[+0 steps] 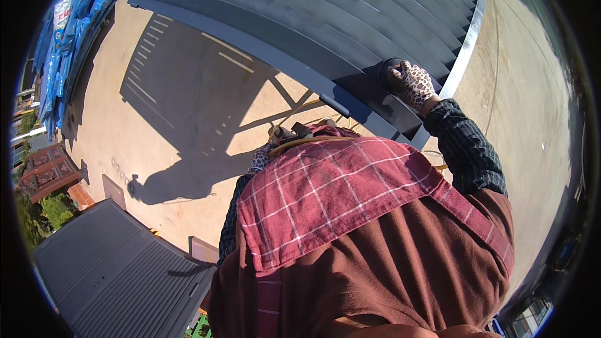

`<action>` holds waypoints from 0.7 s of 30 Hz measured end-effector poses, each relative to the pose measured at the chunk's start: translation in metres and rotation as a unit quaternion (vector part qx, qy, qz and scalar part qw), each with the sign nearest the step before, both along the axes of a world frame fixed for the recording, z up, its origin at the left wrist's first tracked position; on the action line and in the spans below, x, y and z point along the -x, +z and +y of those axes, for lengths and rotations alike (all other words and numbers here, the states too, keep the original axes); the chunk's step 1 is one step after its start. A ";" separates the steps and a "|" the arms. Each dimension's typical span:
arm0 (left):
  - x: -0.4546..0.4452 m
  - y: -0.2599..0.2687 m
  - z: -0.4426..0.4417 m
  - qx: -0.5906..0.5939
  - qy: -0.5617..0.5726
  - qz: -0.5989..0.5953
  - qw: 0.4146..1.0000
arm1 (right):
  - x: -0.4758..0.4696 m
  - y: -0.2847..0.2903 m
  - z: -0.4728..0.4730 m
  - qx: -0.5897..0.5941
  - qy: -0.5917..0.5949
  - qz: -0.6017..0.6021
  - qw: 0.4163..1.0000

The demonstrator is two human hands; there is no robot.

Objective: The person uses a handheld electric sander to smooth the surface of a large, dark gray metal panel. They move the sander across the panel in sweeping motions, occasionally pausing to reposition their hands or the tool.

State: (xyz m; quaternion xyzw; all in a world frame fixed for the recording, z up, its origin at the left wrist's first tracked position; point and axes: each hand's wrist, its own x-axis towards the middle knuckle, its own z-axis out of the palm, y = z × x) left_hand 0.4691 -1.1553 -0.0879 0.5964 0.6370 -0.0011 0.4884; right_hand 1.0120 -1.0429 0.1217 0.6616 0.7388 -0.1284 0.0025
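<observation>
A large grey louvred metal panel (319, 14) lies raised above the concrete, its slats running lengthwise. My right hand (413, 85), in a leopard-print glove, grips a round dark tool (390, 72) at the slats near the panel's near right corner. A dark cylindrical handle (334, 105) shows at the panel's near edge. Low at my left side, by the apron, my left hand (259, 158) wears a similar glove and is partly hidden. It is against a yellow hose (286, 144), but its grip is unclear. The hose loops in front of my red checked apron (328, 183).
Another grey slatted panel (127, 272) stands at the lower left. Blue plastic-wrapped bundles (87, 33) are stacked at the upper left, above a reddish-brown carved panel (49, 171). Shadows of the louvred panel and my body fall on the concrete ground (183, 112).
</observation>
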 end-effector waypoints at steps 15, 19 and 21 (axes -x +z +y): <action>0.005 -0.011 -0.003 0.001 0.015 -0.013 1.000 | 0.035 0.025 0.028 0.082 -0.018 0.020 0.996; 0.007 -0.010 -0.004 -0.004 0.025 -0.015 1.000 | 0.058 0.025 0.058 0.090 -0.015 0.032 0.995; 0.008 -0.012 -0.006 -0.006 0.030 -0.017 0.999 | 0.067 0.021 0.072 0.087 -0.012 0.020 0.996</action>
